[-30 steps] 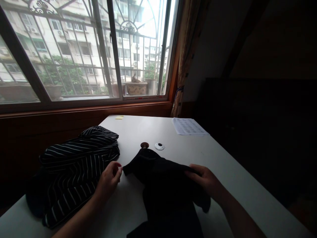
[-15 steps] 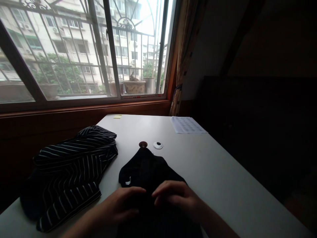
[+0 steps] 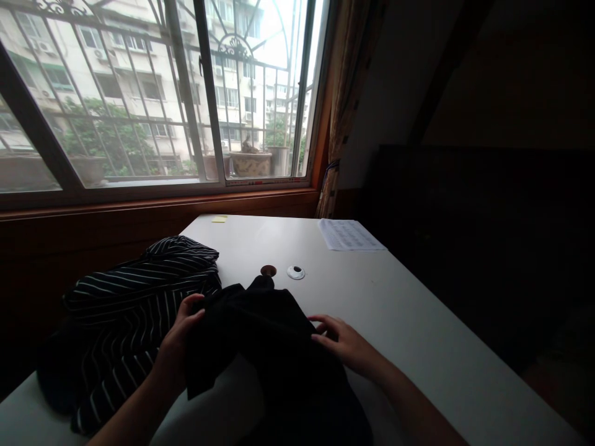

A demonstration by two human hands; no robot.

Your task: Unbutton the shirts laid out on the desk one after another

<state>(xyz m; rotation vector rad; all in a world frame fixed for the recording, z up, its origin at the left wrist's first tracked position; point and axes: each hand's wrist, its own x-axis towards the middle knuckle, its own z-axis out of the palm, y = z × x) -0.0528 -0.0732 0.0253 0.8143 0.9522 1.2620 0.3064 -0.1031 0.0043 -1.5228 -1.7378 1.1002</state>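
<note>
A black garment [image 3: 283, 328] lies bunched over the near part of the white table; its exact kind does not show. My left hand [image 3: 179, 341] grips its left edge, with the cloth lifted and a flap hanging down. On the other side, my right hand [image 3: 337, 339] holds the garment's right edge between thumb and fingers. A black garment with white stripes [image 3: 144, 303] lies heaped at the left, close beside my left hand.
On the white table [image 3: 409, 322] are a round cable hole [image 3: 268, 271] and its white cover [image 3: 296, 272]. Printed sheets [image 3: 351, 235] lie at the far right corner, a yellow sticky note [image 3: 219, 219] at the far left. Behind stands a barred window [image 3: 153, 93] with a curtain [image 3: 331, 179].
Both hands have moved apart from the middle. The left one has drawn part of the black garment to the left and up, baring some table; the right one is at its right edge.
</note>
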